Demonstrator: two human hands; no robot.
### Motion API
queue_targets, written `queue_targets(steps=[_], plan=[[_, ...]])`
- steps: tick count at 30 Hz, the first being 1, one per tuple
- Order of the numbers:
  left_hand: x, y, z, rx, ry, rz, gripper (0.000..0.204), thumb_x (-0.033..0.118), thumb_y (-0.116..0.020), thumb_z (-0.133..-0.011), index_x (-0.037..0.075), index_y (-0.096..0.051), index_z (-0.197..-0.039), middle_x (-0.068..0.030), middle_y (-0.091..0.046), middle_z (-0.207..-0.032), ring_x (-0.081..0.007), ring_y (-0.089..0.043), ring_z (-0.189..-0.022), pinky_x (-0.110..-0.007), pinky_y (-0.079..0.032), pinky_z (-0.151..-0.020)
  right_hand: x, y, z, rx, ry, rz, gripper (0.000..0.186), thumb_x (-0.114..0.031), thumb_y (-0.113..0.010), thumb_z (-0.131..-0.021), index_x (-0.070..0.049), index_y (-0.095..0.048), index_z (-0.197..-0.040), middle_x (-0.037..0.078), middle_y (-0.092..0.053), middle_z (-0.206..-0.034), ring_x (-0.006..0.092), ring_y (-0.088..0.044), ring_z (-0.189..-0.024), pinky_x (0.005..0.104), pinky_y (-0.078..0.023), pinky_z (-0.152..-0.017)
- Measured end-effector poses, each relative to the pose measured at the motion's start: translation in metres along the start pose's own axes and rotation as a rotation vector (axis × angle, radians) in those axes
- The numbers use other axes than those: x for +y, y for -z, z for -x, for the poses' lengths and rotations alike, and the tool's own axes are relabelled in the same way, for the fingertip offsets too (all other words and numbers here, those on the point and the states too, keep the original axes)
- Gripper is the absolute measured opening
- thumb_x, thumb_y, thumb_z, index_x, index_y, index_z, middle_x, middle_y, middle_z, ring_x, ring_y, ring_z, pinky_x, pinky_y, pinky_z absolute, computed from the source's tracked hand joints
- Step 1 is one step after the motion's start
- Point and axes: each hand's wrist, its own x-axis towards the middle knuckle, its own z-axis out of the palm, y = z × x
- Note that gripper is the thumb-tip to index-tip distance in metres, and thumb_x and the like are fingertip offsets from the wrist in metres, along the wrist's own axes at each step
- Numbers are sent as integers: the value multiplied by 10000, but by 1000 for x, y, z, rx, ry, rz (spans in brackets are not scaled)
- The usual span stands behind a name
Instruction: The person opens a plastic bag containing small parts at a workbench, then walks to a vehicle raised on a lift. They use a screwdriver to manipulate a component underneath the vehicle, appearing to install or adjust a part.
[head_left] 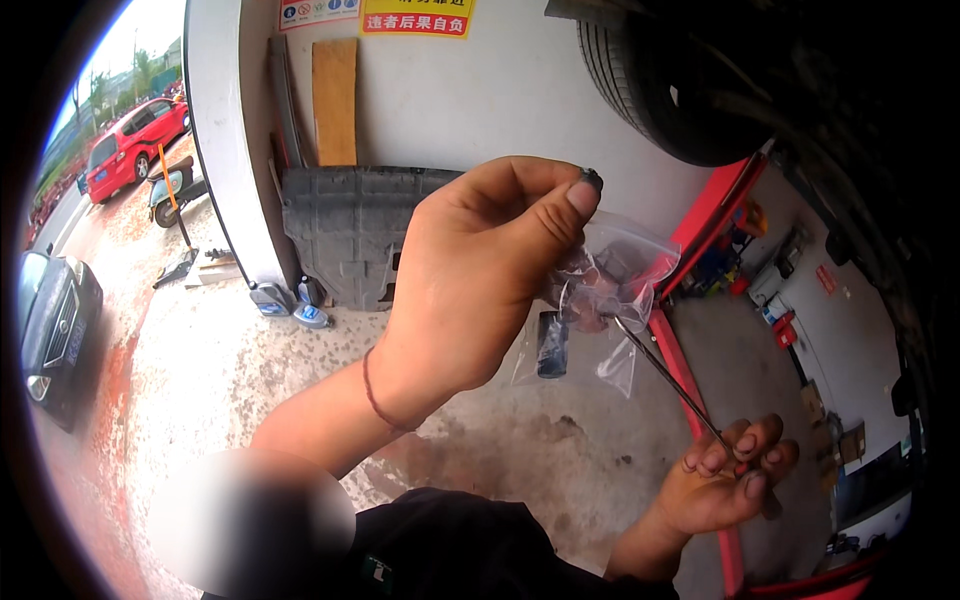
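Note:
In the middle, my left hand (480,260) is raised, with thumb and forefinger pinching a small black piece (592,181). A crumpled clear plastic bag (640,250) hangs by the same hand, its upper part tucked behind the lower fingers. Inside or behind the bag shows a dark flat rectangle (551,345); I cannot tell which. Lower right, my right hand (725,475) has its fingers curled round one end of a thin metal rod (668,373), whose handle is mostly hidden. The rod slants up left, its far tip meeting the bag below my left hand.
A car tyre (640,90) and dark underbody hang overhead at upper right. Red lift parts (715,220) run down the right side. A dark panel (340,230) leans on the wall, with bottles (290,303) beside it. Cars (135,140) stand outside on the left.

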Motion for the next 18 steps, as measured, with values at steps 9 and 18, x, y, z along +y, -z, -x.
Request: queue_targets(steps=[9,18], plan=[[-7,1,-4,-4,-1,-69,229,179,-717,-920,-11,-668,-1037,5,-644,-855,-53,-552,-718,-201,-447,-638,4,-6,-2,106,63,257,373,-296,-688,-869,-136,-367,-972,40,-460,-914,110,-509,-487,269,-536,-388],[-10,3,-7,-87,15,-143,215,174,-734,-907,11,-673,-1033,44,-624,-851,-33,-509,-726,-190,-419,-652,6,-3,-5,45,63,222,379,-276,-697,-869,-135,-365,-984,47,-464,-931,127,-544,-518,284,-543,-393]])
